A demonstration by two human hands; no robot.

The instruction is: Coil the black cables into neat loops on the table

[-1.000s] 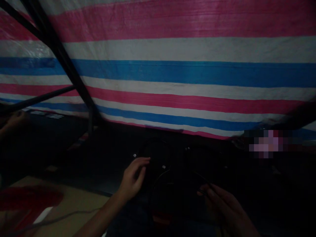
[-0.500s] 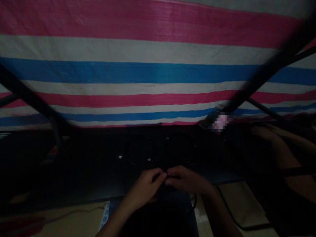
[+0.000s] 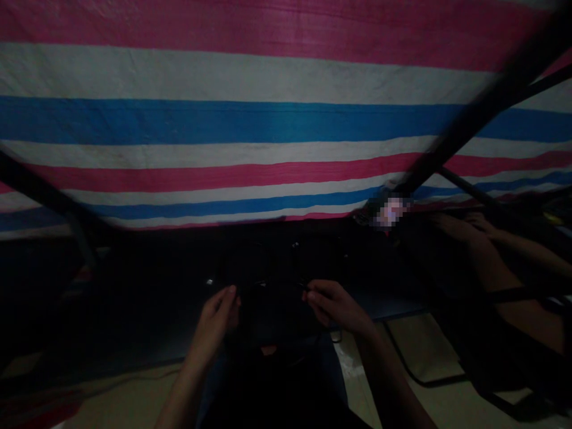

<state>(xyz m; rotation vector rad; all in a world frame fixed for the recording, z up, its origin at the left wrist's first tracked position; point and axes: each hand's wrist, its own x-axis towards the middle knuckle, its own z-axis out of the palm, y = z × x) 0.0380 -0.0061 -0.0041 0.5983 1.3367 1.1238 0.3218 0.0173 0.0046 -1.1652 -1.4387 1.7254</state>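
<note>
My left hand (image 3: 218, 314) is closed, with thumb and fingers pinched together, over the dark tabletop (image 3: 147, 298). Opposite it, my right hand (image 3: 334, 302) also pinches. A thin black cable (image 3: 292, 282) seems to arc between the two hands; much of it is lost in the dark. Just beyond them lie two looped black cables, a left coil (image 3: 243, 245) and a right coil (image 3: 319, 238), with small shiny ends. Their outlines are faint against the black surface.
A striped plastic sheet (image 3: 250, 122) hangs behind the table. Dark slanting frame bars stand at the left (image 3: 40, 185) and right (image 3: 473, 119). Another person's arms (image 3: 496, 256) rest at the right. A blurred-out item (image 3: 391, 213) sits near the right bar.
My hands were close together near the table's front edge; now they are spread apart, left hand leftward and right hand slightly right and up. The view has shifted slightly.
</note>
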